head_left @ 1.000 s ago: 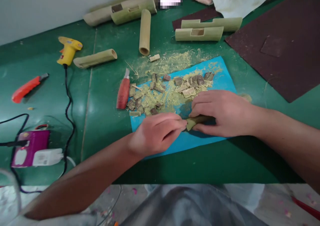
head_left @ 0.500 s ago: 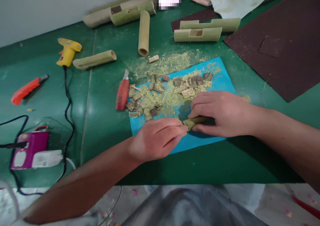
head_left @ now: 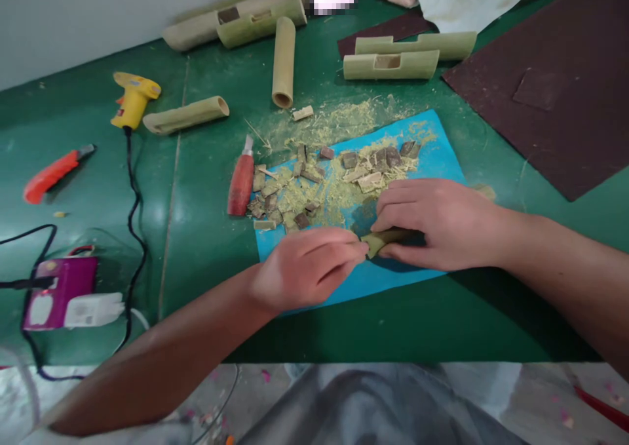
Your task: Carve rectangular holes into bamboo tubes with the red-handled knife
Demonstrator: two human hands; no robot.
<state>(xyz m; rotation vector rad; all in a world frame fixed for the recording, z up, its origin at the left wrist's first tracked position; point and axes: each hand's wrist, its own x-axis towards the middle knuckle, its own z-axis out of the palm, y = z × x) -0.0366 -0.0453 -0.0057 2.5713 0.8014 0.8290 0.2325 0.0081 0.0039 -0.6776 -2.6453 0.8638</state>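
A green bamboo piece [head_left: 379,240] lies over the front part of a blue sheet [head_left: 437,134], mostly covered by my right hand [head_left: 442,225], whose fingers wrap round it. My left hand [head_left: 314,265] is closed in a pinch at the bamboo's left end; whatever is between its fingertips is too small to make out. Shavings [head_left: 339,186] and small brown chips [head_left: 378,160] cover the sheet behind my hands. A red-handled blade [head_left: 240,186] lies at the sheet's left edge.
Cut bamboo tubes [head_left: 390,65] lie at the back of the green table [head_left: 393,330]. On the left are a yellow glue gun [head_left: 135,97], an orange cutter [head_left: 52,177], a purple power block [head_left: 71,284] and cables. A dark brown board [head_left: 555,91] lies at right.
My left hand has shifted very slightly left at the bamboo's end. My right hand keeps its hold, and the whole view has moved a little.
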